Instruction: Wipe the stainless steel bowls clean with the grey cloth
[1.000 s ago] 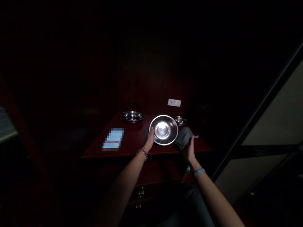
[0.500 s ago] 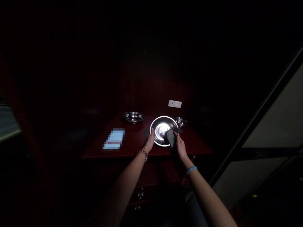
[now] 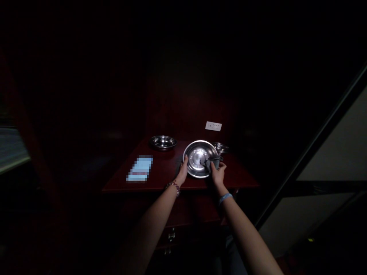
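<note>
A shiny round metal basin is tilted toward me above the dark red desk. My left hand grips its left rim, thumb on the inner edge and the other fingers hidden behind. In my right hand is a bunched grey cloth, pressed against the right part of the basin's inside. Behind that cloth, a second metal bowl stands partly hidden on the desk. Another metal bowl rests at the back left, apart from both hands.
A blurred-out pale blue rectangle lies on the left of the desk. On the back wall is a white power socket. Drawers with a metal handle sit below the desk's front edge. A pale panel stands at the right.
My right hand has turned at the wrist, and the cloth is now more bunched against the basin. The bright glare inside the basin has faded. My left hand keeps its hold.
</note>
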Tool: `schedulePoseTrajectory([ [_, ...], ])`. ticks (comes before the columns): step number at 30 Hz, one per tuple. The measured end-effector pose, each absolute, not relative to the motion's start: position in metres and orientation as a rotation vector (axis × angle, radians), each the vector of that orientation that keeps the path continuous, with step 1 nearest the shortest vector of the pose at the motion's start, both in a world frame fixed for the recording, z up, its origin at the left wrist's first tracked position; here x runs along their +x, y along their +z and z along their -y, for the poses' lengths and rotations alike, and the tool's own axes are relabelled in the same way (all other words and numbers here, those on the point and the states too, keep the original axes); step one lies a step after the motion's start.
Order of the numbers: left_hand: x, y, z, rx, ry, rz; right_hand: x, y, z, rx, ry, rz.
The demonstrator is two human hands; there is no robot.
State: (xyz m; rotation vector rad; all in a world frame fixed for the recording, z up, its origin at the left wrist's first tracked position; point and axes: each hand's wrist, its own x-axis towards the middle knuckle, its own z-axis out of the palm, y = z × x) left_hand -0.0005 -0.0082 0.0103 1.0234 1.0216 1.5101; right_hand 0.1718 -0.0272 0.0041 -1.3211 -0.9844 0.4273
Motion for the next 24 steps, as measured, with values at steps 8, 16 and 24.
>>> schedulePoseTrajectory([
  [8, -0.003, 0.019, 0.021, 1.049, 1.524, -0.968, 0.177, -0.016, 0.012, -1.224, 0.753, 0.910],
  [16, 0.007, 0.006, 0.018, 1.363, 1.557, -0.814, 0.148, -0.025, -0.006, -1.082, 0.630, 0.927],
  [24, 0.006, 0.008, 0.013, 1.261, 1.505, -0.928, 0.143, -0.018, 0.002, -0.964, 0.807, 1.020],
])
